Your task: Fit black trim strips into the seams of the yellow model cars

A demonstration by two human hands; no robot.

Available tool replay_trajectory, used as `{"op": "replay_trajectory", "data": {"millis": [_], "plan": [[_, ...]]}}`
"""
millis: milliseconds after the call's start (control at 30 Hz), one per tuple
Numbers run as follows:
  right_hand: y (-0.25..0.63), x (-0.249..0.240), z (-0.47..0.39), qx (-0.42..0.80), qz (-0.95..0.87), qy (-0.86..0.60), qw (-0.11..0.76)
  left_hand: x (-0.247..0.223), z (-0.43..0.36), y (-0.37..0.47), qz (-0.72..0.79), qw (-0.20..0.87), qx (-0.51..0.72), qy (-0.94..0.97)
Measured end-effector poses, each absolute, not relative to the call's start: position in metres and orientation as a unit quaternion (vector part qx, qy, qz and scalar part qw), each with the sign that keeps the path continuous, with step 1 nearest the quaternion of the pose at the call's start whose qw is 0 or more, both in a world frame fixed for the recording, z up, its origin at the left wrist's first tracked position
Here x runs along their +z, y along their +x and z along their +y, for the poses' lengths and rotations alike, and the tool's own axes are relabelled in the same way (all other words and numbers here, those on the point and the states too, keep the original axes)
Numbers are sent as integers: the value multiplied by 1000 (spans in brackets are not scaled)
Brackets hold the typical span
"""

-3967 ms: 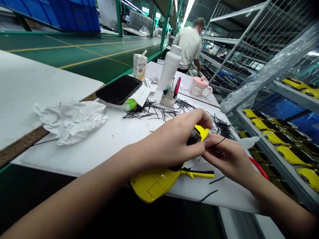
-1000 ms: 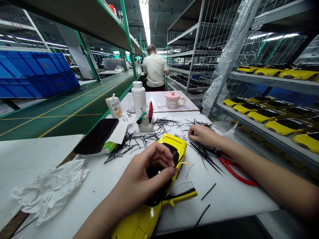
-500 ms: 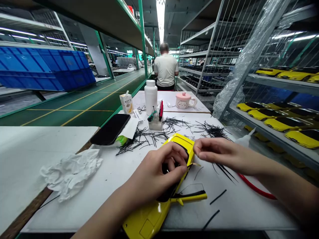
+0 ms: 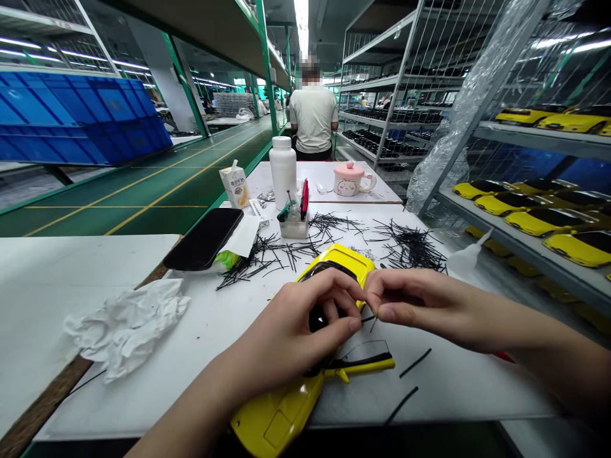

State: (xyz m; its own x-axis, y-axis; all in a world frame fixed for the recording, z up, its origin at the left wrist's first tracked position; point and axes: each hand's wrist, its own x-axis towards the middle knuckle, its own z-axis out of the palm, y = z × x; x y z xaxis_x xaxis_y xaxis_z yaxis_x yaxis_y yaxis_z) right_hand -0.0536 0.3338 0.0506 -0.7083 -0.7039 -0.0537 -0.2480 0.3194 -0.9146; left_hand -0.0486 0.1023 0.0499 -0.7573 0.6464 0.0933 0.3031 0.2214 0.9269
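A yellow model car (image 4: 272,420) lies at an angle on the white tabletop, its near door (image 4: 365,364) swung out to the right. My left hand (image 4: 310,318) rests over the car's roof and side, fingers curled around it, covering much of the cabin. At the car's right edge, my right hand (image 4: 405,302) pinches a thin strip (image 4: 374,323) whose end shows below the fingertips. The fingertips of both hands nearly meet there. Two loose black strips (image 4: 415,363) lie to the right of the door.
Piles of black strips (image 4: 413,247) lie beyond the car. Behind stand a small tool holder (image 4: 294,228), a white bottle (image 4: 283,172) and a pink-lidded mug (image 4: 351,179). Left are a phone (image 4: 204,238) and crumpled paper (image 4: 131,327). Racks of yellow cars (image 4: 548,219) stand right; a person (image 4: 314,117) sits ahead.
My right hand has moved slightly left and down to the car's side, meeting the left fingertips. The left hand stays over the car. The view has shifted slightly.
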Motion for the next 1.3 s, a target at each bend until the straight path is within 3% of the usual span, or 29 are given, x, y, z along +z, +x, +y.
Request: {"op": "replay_trajectory", "data": {"millis": [633, 1033, 1300], "plan": [[-53, 52, 334, -491, 785, -290, 242, 50, 102, -48, 778, 151, 522, 316], [-56, 45, 332, -516, 758, -270, 295, 48, 102, -48, 779, 143, 517, 324], [-56, 46, 329, -528, 766, -267, 251, 49, 102, -49, 775, 144, 530, 314]]}}
